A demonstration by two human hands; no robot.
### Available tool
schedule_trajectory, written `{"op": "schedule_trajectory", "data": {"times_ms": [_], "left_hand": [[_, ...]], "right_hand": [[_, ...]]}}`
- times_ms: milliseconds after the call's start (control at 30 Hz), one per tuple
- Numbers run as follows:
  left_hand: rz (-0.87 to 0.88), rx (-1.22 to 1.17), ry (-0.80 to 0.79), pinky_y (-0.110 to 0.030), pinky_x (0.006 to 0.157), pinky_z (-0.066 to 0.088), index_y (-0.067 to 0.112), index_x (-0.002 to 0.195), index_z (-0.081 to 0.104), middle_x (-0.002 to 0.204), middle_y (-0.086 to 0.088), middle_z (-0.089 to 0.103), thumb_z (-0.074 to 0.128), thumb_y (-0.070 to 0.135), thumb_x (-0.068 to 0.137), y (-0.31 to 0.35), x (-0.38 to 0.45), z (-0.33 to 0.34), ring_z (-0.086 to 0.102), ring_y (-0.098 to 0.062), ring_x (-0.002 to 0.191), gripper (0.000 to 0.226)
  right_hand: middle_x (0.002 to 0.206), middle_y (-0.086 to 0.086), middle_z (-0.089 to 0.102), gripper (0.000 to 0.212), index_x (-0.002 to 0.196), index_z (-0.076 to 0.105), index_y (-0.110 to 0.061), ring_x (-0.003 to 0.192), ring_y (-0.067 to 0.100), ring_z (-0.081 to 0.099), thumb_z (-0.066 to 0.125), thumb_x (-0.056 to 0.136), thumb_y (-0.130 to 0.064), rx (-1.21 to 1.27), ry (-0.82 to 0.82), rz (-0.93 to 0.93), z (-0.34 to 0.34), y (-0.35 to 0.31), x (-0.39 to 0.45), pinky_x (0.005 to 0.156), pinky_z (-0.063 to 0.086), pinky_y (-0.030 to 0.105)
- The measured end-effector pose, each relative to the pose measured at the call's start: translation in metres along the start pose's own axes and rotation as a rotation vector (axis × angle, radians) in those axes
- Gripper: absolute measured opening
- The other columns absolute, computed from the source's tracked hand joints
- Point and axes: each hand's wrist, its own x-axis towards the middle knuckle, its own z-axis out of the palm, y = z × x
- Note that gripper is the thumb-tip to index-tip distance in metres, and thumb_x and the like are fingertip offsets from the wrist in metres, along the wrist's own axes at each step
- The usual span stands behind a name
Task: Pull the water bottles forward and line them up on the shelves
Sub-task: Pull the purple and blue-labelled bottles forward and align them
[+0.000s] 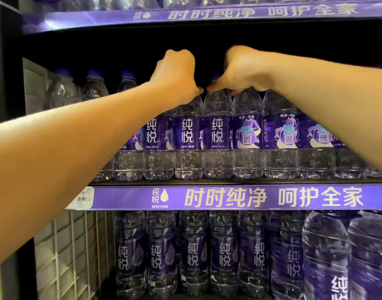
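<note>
Both forearms reach in; my left hand curls over one water bottle top, my right hand grips the neighbouring bottle top

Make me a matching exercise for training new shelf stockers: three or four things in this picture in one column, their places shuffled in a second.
Things:
1. left hand
2. price tag
3. large bottles
4. wire grid panel

Places:
A. lower shelf, far right
B. on the bottle tops, middle shelf
C. left end of the purple shelf strip
D. left of the lower-shelf bottles

Pairs: 1-B, 2-C, 3-A, 4-D
</note>
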Motion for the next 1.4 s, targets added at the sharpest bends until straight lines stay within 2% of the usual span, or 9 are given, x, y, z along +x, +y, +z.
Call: {"op": "schedule_trajectory", "data": {"times_ms": [100, 333, 533, 700, 867, 1000, 1100, 1267, 1400], "left_hand": [[0.002, 0.004, 0.009, -0.033, 0.059, 0.04, 0.007, 0.103, 0.06, 0.086, -0.008, 0.051, 0.078, 0.039, 0.081, -0.001, -0.001, 0.0, 0.052, -0.029, 0.072, 0.043], [0.008, -0.007, 0.017, -0.028, 0.045, 0.031, 0.013, 0.088, 0.047, 0.075, -0.004, 0.048, 0.075, 0.038, 0.084, -0.001, -0.003, -0.001, 0.05, -0.025, 0.063, 0.038], [0.04, -0.069, 0.122, -0.034, 0.05, 0.041, 0.015, 0.068, 0.039, 0.073, -0.005, 0.048, 0.067, 0.033, 0.087, 0.008, -0.009, -0.001, 0.051, -0.028, 0.061, 0.038], [0.122, -0.156, 0.198, -0.037, 0.054, 0.038, 0.014, 0.067, 0.037, 0.082, -0.009, 0.05, 0.062, 0.033, 0.089, 0.049, -0.009, 0.009, 0.051, -0.031, 0.069, 0.038], [0.172, -0.225, 0.066, -0.034, 0.053, 0.034, 0.014, 0.061, 0.035, 0.061, -0.003, 0.042, 0.06, 0.027, 0.089, 0.091, 0.001, 0.02, 0.046, -0.025, 0.059, 0.039], [0.078, -0.209, -0.014, -0.027, 0.045, 0.031, 0.013, 0.063, 0.038, 0.061, -0.003, 0.04, 0.063, 0.02, 0.088, 0.109, 0.015, 0.02, 0.04, -0.021, 0.053, 0.036], [-0.02, -0.143, -0.107, -0.03, 0.052, 0.037, 0.007, 0.082, 0.05, 0.068, -0.005, 0.042, 0.062, 0.013, 0.089, 0.117, 0.025, 0.024, 0.042, -0.021, 0.058, 0.015], [-0.105, -0.07, -0.155, -0.031, 0.051, 0.036, 0.009, 0.079, 0.048, 0.068, -0.003, 0.039, 0.062, 0.012, 0.088, 0.125, 0.025, 0.026, 0.041, -0.019, 0.059, 0.018], [-0.13, -0.089, -0.175, -0.03, 0.056, 0.041, 0.009, 0.087, 0.053, 0.069, 0.0, 0.044, 0.075, 0.025, 0.083, 0.123, 0.023, 0.022, 0.044, -0.017, 0.062, 0.027]], "right_hand": [[0.12, 0.004, 0.064, 0.05, 0.129, 0.058, -0.014, 0.105, 0.024, 0.064, 0.078, 0.083, -0.011, 0.014, -0.008, 0.007, 0.0, 0.0, 0.001, 0.088, 0.058, 0.039], [0.122, 0.003, 0.064, 0.047, 0.129, 0.059, -0.017, 0.109, 0.022, 0.063, 0.077, 0.085, -0.016, -0.015, 0.005, -0.016, 0.0, 0.001, -0.002, 0.089, 0.058, 0.039], [0.087, -0.007, 0.063, 0.036, 0.099, 0.064, -0.017, 0.075, 0.008, 0.06, 0.083, 0.076, -0.038, -0.205, 0.282, -0.091, -0.021, 0.009, -0.018, 0.055, 0.044, 0.018], [0.097, 0.006, 0.072, 0.034, 0.098, 0.072, -0.006, 0.09, 0.018, 0.069, 0.08, 0.077, -0.032, -0.294, 0.501, -0.082, -0.048, 0.032, -0.043, 0.072, 0.056, 0.033], [0.096, 0.008, 0.068, 0.049, 0.103, 0.068, -0.004, 0.087, 0.023, 0.066, 0.083, 0.075, -0.041, -0.39, 0.382, 0.032, -0.071, 0.062, -0.058, 0.076, 0.057, 0.038], [0.079, 0.005, 0.059, 0.049, 0.091, 0.061, -0.008, 0.073, 0.024, 0.061, 0.079, 0.074, -0.05, -0.498, 0.301, 0.046, -0.08, 0.072, -0.054, 0.059, 0.046, 0.033], [0.066, -0.002, 0.049, 0.04, 0.079, 0.055, -0.013, 0.054, 0.014, 0.047, 0.08, 0.075, -0.044, -0.525, 0.271, 0.005, -0.08, 0.074, -0.043, 0.045, 0.035, 0.025], [0.062, -0.002, 0.041, 0.045, 0.072, 0.049, -0.015, 0.049, 0.015, 0.036, 0.079, 0.074, -0.049, -0.607, 0.207, -0.052, -0.071, 0.074, -0.027, 0.041, 0.028, 0.027], [0.074, 0.003, 0.045, 0.037, 0.092, 0.056, -0.013, 0.073, 0.022, 0.044, 0.08, 0.075, -0.035, -0.536, 0.197, -0.108, -0.077, 0.08, -0.027, 0.062, 0.037, 0.033]]}}
